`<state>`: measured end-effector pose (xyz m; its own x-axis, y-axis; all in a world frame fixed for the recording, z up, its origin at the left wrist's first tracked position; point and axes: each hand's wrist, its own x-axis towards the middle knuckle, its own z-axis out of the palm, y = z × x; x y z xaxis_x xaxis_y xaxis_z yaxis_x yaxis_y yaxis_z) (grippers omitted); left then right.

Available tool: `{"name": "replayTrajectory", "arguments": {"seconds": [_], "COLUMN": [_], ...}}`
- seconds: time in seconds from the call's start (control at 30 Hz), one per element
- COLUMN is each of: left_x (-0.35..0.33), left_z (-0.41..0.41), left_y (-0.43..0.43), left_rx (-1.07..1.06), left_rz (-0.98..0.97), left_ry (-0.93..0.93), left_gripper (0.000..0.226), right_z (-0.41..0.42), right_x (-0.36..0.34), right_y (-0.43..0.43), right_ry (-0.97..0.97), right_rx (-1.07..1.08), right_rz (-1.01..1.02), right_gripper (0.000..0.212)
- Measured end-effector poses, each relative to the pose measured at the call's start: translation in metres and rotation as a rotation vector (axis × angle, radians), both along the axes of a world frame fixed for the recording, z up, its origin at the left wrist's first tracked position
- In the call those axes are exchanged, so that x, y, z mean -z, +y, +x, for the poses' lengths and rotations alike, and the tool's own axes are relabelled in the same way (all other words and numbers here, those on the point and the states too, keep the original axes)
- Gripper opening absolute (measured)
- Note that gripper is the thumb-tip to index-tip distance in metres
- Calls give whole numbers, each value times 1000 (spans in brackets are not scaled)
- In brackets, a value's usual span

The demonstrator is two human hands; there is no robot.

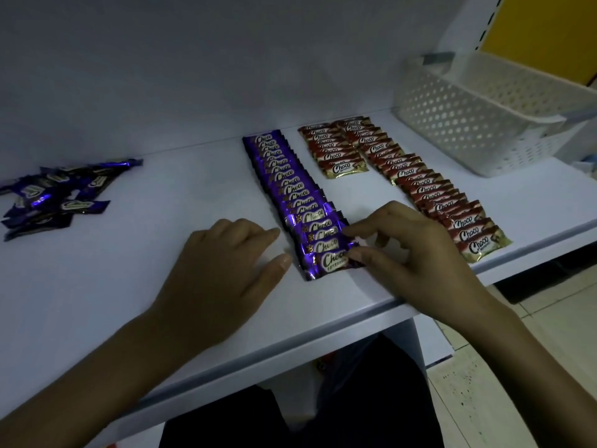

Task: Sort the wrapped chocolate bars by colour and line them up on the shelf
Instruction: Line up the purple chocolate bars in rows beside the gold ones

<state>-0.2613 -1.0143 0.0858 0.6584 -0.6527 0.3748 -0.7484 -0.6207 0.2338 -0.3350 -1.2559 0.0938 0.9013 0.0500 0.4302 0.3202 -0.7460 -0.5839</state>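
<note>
The purple row (290, 189) runs from the back of the shelf (161, 189) to a point near its front edge. The bars lie crosswise and overlap like tiles, printed side up. The front purple bars (324, 253) form the near end of this row and sit slightly askew compared with the bars behind them.

The right hand (410, 240) is at the right side of that near end. Its fingers are curled. The thumb (358, 253) and forefinger (352, 231) pinch the right-hand wrapper ends of the front purple bars. The remaining fingers are bent above the shelf surface.

The left hand (223, 263) rests palm down on the shelf, just left of the same end of the row. It grasps nothing. Its fingers are loosely bent, and the thumb tip lies just beside the left edge of the front bars. Contact between the thumb and the wrappers cannot be determined.

To the right of the purple row lie two rows of red bars, arranged in the same overlapping manner. The short red row (336, 153) occupies the back of the shelf. The long red row (433, 195) runs diagonally from the back to the front edge, just right of the right hand.

A loose pile of dark blue bars (55, 198) lies unsorted at the far left of the shelf, well apart from the rows. A white perforated basket (458, 124) stands at the back right corner. Tiled floor (549, 334) is visible below the shelf on the right.
</note>
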Motion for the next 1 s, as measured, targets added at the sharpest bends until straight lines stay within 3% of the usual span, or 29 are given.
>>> {"name": "replayTrajectory", "arguments": {"seconds": [0.1, 0.2, 0.3, 0.83, 1.0], "left_x": [-6, -1, 5, -1, -9], "left_z": [-18, -35, -43, -47, -13], "left_y": [-1, -9, -21, -32, -5], "left_rx": [-98, -143, -155, -201, -282], "left_rz": [156, 237, 218, 230, 317], "left_ry": [-75, -134, -168, -160, -155], "left_gripper": [74, 63, 54, 52, 53], "right_z": [-3, -5, -3, 2, 12], "right_x": [5, 13, 15, 21, 3], "right_y": [-8, -9, -6, 2, 14], "right_ry": [-18, -18, -54, -87, -111], "right_rx": [117, 215, 231, 243, 188], "right_rz": [-52, -161, -222, -233, -330], "right_gripper": [18, 17, 18, 19, 36]}}
